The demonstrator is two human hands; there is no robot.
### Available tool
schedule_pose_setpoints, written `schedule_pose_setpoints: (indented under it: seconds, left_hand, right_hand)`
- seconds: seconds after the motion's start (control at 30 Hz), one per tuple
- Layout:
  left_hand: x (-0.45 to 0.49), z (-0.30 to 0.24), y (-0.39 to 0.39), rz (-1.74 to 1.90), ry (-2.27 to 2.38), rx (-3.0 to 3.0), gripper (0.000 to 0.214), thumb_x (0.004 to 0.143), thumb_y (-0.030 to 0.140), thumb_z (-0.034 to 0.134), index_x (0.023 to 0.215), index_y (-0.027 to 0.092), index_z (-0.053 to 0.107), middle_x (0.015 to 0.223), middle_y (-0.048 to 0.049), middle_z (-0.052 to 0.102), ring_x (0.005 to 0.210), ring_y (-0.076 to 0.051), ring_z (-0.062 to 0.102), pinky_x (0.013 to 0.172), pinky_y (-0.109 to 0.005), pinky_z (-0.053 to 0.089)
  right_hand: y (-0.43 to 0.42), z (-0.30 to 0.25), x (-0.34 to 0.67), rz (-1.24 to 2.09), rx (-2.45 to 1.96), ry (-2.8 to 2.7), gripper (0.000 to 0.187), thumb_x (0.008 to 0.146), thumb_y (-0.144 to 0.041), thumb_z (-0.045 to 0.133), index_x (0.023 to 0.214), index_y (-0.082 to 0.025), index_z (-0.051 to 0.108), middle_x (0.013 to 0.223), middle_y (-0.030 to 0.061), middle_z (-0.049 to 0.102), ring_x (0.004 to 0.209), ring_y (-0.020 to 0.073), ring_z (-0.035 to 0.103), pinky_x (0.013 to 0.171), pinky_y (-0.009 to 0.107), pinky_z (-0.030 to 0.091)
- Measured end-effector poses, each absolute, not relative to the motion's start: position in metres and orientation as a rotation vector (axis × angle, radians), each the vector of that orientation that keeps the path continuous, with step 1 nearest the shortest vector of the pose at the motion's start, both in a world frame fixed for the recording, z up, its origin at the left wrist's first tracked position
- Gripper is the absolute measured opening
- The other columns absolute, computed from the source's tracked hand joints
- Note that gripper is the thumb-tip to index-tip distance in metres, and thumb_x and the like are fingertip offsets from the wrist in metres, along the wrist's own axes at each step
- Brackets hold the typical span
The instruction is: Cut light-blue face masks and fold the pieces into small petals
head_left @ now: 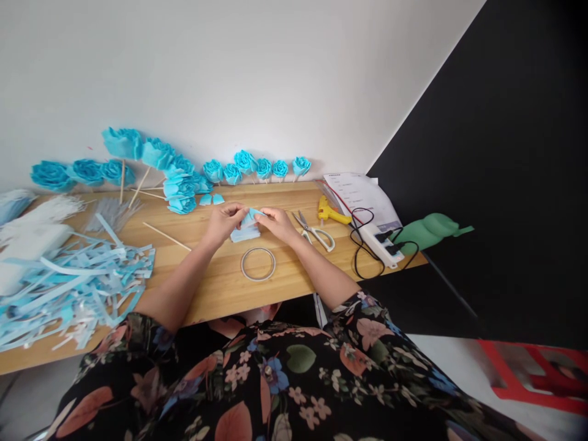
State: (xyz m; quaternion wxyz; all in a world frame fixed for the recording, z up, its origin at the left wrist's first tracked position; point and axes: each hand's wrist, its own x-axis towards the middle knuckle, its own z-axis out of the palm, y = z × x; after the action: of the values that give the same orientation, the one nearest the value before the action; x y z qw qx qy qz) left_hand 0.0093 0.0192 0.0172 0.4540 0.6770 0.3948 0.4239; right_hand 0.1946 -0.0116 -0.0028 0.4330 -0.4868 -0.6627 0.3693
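Between my two hands is a small light-blue paper piece (252,215), pinched at its left side by my left hand (226,219) and at its right side by my right hand (276,222). Both sets of fingers are closed on it. Just below lies a stack of pale blue paper (244,234), partly covered by the hands. A ring-shaped roll of tape (258,264) rests on the table nearer to me. Right of my right hand lie scissors (315,231) with pale handles. Two or so cut blue petals (212,199) sit beyond my left hand.
Blue paper roses (245,162) line the wall, some on sticks. Shredded paper strips (78,288) cover the table's left end, and a thin stick (166,236) lies beside them. At right are a yellow glue gun (332,211), printed sheets (362,199) and a corded power strip (381,245).
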Motion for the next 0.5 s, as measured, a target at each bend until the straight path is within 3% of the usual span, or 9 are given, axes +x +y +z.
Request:
schedule_pose_setpoints:
  seconds: [0.3,0.5]
  left_hand:
    - [0.0135,0.0156,0.0176,1.063,1.002,1.665,0.026,0.077,0.041,0.064,0.07,0.016,0.068,0.053,0.0013,0.056,0.047,-0.01,0.048,0.048,-0.023,0.038]
    - [0.0147,0.0125,0.0171,1.068,0.962,1.632,0.031,0.074,0.046,0.069,0.075,0.016,0.067,0.059,0.0003,0.059,0.05,-0.011,0.05,0.049,-0.023,0.041]
  right_hand:
    - [-0.0114,-0.0057,0.1935,1.095,-1.124,-1.555,0.035,0.083,-0.051,0.064,0.086,-0.017,0.07,0.077,0.0009,0.069,0.077,0.0164,0.066,0.069,0.024,0.045]
    - [-0.0099,-0.0079,0.194,0.929,-1.186,-1.589,0.034,0.082,-0.05,0.064,0.078,-0.016,0.068,0.074,0.0005,0.066,0.072,0.0143,0.06,0.068,0.024,0.042]
